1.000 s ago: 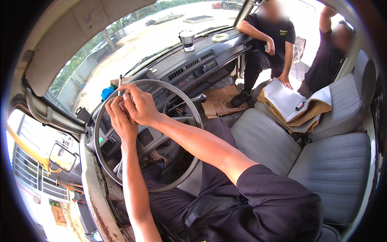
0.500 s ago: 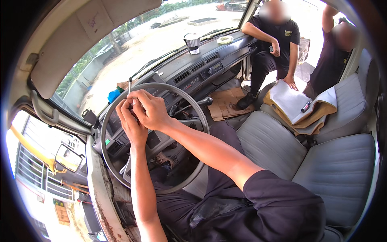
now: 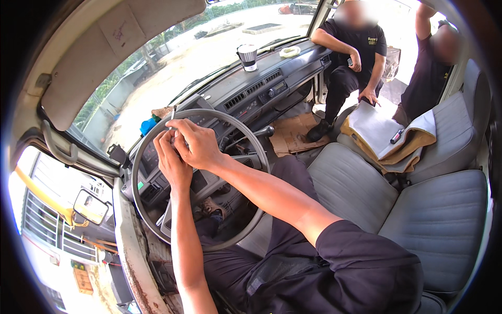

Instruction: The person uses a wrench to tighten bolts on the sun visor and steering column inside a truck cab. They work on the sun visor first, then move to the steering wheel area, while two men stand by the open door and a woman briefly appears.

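Observation:
Both my hands are together in front of the upper part of the steering wheel (image 3: pixel 260 152). My right hand (image 3: pixel 197 144) is closed, and a slim silver-grey stick (image 3: pixel 173 113) sticks up from its fingertips; its exact kind is too small to tell. My left hand (image 3: pixel 173 165) is closed just below and beside it, with its fingers curled against the right hand's. What the left fingers hold, if anything, is hidden. The instrument panel lies behind the wheel, and a gear lever (image 3: pixel 266 131) stands to its right.
A striped cup (image 3: pixel 248 56) and a pale ring-shaped roll (image 3: pixel 290 51) sit on the dashboard (image 3: pixel 235 83). At the passenger side, two people are by the open door. White sheet material (image 3: pixel 374 131) and a marker (image 3: pixel 397 136) lie on the far seat. Cardboard (image 3: pixel 293 133) covers the floor.
The stick in my right hand leans a little more to the right; my hands have hardly moved. The nearer person's hand on the sheet has risen slightly and now shows a dark object.

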{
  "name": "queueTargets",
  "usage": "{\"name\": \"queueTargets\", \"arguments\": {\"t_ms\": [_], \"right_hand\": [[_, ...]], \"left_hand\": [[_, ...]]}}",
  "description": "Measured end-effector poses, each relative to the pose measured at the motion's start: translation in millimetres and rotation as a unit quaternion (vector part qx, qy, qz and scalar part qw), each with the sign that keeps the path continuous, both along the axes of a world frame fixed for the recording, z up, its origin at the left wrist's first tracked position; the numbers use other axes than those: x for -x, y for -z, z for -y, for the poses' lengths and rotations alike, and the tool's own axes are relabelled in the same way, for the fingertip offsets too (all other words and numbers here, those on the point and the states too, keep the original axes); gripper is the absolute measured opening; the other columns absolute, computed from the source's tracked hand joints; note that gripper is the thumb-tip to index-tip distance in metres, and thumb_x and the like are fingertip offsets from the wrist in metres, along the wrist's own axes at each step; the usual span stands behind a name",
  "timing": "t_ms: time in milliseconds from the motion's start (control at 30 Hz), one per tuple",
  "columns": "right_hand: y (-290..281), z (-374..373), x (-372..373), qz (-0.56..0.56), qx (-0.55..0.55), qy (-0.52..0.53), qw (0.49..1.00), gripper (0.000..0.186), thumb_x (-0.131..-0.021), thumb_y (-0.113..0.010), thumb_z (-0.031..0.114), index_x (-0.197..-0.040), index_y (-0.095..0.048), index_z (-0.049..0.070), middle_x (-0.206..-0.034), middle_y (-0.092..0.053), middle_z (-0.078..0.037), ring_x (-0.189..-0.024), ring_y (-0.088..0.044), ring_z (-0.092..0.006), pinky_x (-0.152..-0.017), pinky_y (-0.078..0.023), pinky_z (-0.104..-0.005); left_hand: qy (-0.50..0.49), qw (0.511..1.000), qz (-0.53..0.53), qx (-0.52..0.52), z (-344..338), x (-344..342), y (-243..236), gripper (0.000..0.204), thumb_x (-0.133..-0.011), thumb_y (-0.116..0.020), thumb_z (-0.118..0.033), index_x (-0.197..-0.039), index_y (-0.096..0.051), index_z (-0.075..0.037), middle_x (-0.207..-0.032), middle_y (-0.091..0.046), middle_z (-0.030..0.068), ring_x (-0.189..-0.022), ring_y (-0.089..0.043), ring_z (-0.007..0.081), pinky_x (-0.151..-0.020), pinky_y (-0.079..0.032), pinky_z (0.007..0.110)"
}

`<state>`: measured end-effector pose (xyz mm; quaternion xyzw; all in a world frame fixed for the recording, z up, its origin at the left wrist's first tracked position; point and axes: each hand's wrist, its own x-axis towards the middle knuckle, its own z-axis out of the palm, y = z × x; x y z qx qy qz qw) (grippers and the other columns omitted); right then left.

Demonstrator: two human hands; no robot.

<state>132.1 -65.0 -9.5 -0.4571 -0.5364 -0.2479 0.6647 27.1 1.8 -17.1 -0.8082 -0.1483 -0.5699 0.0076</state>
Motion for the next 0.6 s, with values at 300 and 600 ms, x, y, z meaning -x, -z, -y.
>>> {"name": "queueTargets", "arguments": {"t_ms": [300,600], "right_hand": [[-2,0,-1,0.006,-0.016,0.007,1.0,0.026,-0.111,-0.064,0.014,-0.136,-0.067,0.011,-0.107,-0.08,-0.012,-0.085,-0.081,-0.0346,-0.067,-0.062,-0.046],[-5,23,13,-0.01,-0.055,-0.027,0.998,0.022,-0.108,-0.067,0.01,-0.129,-0.075,0.01,-0.099,-0.078,-0.011,-0.077,-0.078,-0.0324,-0.067,-0.06,-0.0436]], "left_hand": [[0.037,0.995,-0.001,0.095,-1,-5,6,0.05,-0.111,-0.075,-0.018,-0.155,-0.059,-0.004,-0.146,-0.073,0.0257,-0.131,-0.074,0.0452,-0.104,-0.059,0.052],[0.032,0.999,-0.004,0.041,45,24,-12,0.027,-0.11,-0.07,-0.011,-0.136,-0.072,-0.004,-0.113,-0.079,0.022,-0.097,-0.08,0.047,-0.08,-0.063,0.051]]}}
